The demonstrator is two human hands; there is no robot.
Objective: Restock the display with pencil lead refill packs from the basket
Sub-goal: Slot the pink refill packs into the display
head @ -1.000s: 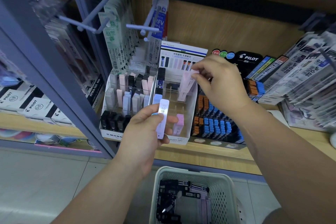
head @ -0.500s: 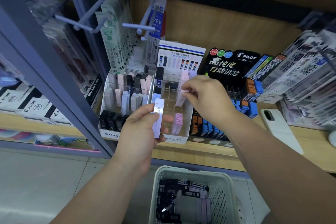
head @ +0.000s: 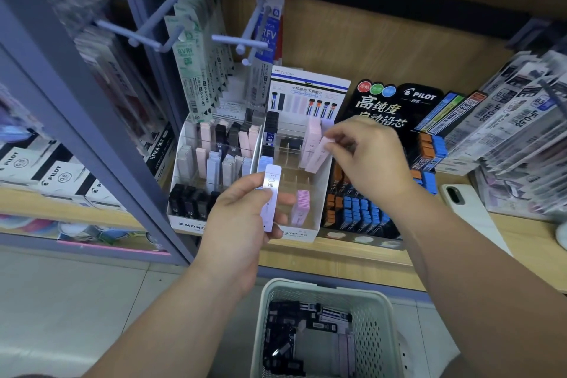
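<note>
The left hand (head: pixel 242 224) holds a pale lilac pack (head: pixel 271 193) marked 0.5 HB in front of the clear display (head: pixel 306 235). The thumb lies across the face of the pack and the fingers curl behind it. This pack stands upright, its long axis vertical, with the printed end up and the lower end down by the palm. The right hand (head: pixel 371 159) pinches a pink pack (head: pixel 319 156) by its upper end between thumb and fingertips, over the back right part of the display. The pink pack is tilted: its long axis runs from upper right at the fingers to lower left, and the free end points down into the compartments. It sits just beside a second pink pack (head: pixel 313 135) that stands nearly upright there. A short row of pink packs (head: pixel 302 205) fills a front compartment, and black and blue ones line the left edge of the display. A Mono tray (head: pixel 187 224) of mixed packs sits to the left and a Pilot stand (head: pixel 399 101) with orange and blue packs to the right, all on the wooden shelf (head: pixel 337 258). A white phone (head: pixel 469 209) lies on the shelf further right. Below, the basket (head: pixel 371 341) holds mostly black packs and a few pale ones.
</note>
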